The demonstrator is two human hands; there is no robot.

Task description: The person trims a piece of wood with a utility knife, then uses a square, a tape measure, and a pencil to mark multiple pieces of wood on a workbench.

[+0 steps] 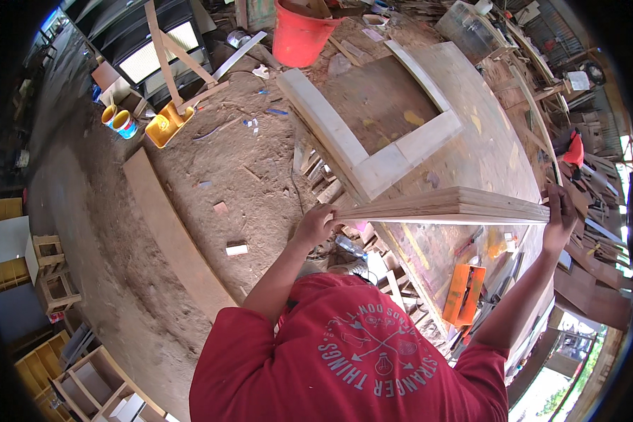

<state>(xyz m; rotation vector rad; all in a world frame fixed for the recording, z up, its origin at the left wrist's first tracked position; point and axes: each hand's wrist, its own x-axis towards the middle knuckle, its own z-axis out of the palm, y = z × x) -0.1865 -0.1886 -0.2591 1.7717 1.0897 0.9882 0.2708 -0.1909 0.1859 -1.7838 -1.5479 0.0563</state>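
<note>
- One long piece of pale, bare wood (415, 205) lies across the picture just right of centre, held up at both ends, its layered edge showing and a corner-like bend near the middle.
- The left hand (316, 225), near the centre of the frame, is closed around the wood's left end.
- The right hand (562, 218), at the right of the frame, grips the opposite end, fingers wrapped over it.
- Below the wood, at the bottom centre, is the wearer's red T-shirt (260, 366), with pale printing.
- Behind and beneath the wood, a broad worktable (496, 165) stained with yellow patches fills the right of centre.
- On the tabletop, above the wood in the picture, pale boards (330, 119) form a three-sided, U-like shape.
- Also on the table, lower right of centre, sits an orange open box (464, 294).
- A red bucket (302, 36) stands at the upper centre.
- At the upper left, a yellow tray (181, 133) rests on the dirt floor (260, 183), beside two small paint pots (124, 126).
- A long brown board (179, 239) lies on the floor, left of centre.
- Wooden shelf units (95, 373) crowd the lower left.
</note>
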